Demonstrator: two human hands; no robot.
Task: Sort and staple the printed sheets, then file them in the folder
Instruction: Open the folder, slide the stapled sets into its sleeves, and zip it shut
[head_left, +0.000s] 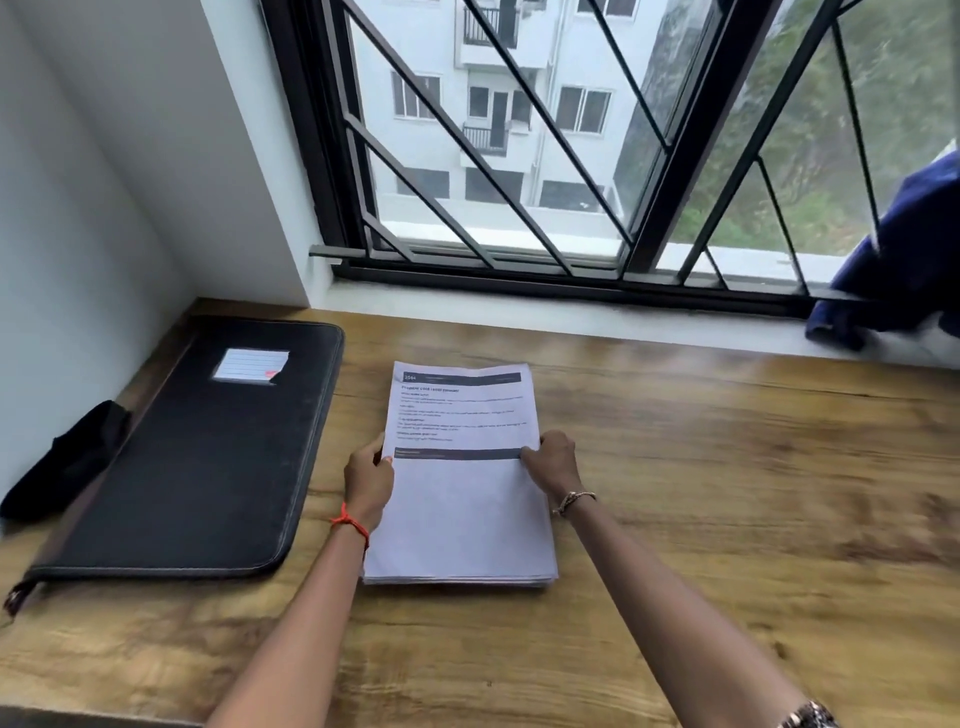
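1. The stack of printed sheets (460, 519) lies flat near the middle of the table (727, 493). It is just right of the closed black folder (208, 452) and does not touch it.
2. The left hand (370, 480) holds the stack's left edge, thumb on the top page. The right hand (556, 462) pinches the right edge opposite. Each grip is clamped on the paper.
3. This looks like the start of sorting: the sheets sit in one pile, and nothing appears stapled or filed.
4. The next move probably calls for parting the upper sheets cleanly without dragging those beneath, then laying piles on the bare wood at right.
5. No stapler is plainly visible, and the dark object (67, 457) left of the folder is too indistinct to name.
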